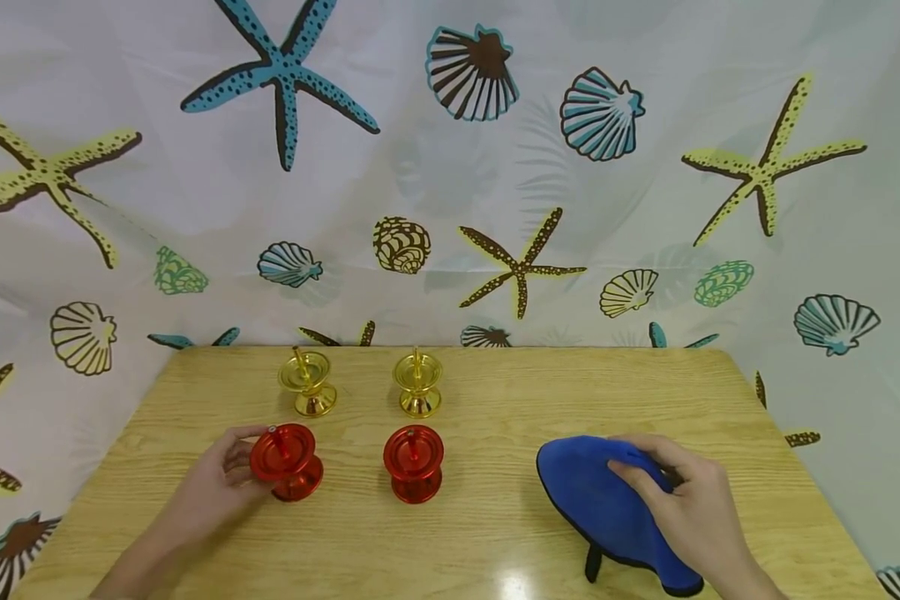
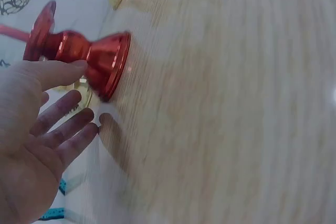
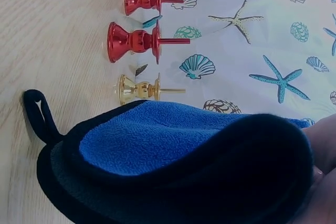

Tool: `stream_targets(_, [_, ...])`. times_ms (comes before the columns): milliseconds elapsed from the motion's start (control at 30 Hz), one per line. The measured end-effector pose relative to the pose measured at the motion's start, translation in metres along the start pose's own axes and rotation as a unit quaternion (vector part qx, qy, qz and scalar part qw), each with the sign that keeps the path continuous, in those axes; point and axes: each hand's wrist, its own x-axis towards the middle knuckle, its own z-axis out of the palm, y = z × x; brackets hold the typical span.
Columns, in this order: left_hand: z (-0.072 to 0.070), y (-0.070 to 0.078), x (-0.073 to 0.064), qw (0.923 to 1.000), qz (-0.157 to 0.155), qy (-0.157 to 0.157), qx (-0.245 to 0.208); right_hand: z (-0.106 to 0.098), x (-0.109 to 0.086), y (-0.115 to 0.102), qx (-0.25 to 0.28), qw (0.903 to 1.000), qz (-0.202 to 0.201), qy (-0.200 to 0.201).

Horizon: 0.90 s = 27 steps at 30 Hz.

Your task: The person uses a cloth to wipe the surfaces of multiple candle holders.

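Note:
My left hand (image 1: 228,479) holds a red metal candle holder (image 1: 297,479) at the front left. Its thumb lies against the narrow waist, the index finger is mostly hidden, and the other fingers are loosely bent beside it in the left wrist view. Another red candle holder (image 1: 413,465) stands to its right. Behind them are two gold candle holders, one on the left (image 1: 316,400) and one on the right (image 1: 419,402). My right hand (image 1: 693,500) pinches a blue terry cloth (image 1: 600,492) with black edging, a dark grey underside and a small black loop (image 3: 39,114).
The light wooden table (image 1: 495,533) reaches back to a white curtain (image 1: 435,183) printed with starfish and shells. All the candle holders are on the table's left and middle, each with a thin upright spike. The cloth is at the right front.

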Motion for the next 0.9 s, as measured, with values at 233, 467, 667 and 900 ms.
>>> stream_targets(233, [-0.02, -0.014, 0.022, 0.9946, 0.039, 0.028, 0.092, 0.0, 0.0, 0.002, 0.0, 0.9999, 0.011, -0.002])
stream_targets(467, [-0.035, -0.013, 0.046, 0.982, 0.025, 0.002, 0.187, -0.002, -0.001, 0.003, 0.006, 0.9997, 0.02, -0.01])
stream_targets(667, [-0.038, -0.008, 0.069, 0.9746, 0.008, -0.02, 0.223, -0.003, 0.001, 0.004, -0.005, 0.9997, 0.023, -0.007])
stream_targets(900, [-0.029, 0.0, 0.092, 0.9772, -0.001, -0.026, 0.211, 0.0, 0.002, 0.002, 0.013, 0.9997, 0.01, -0.019])
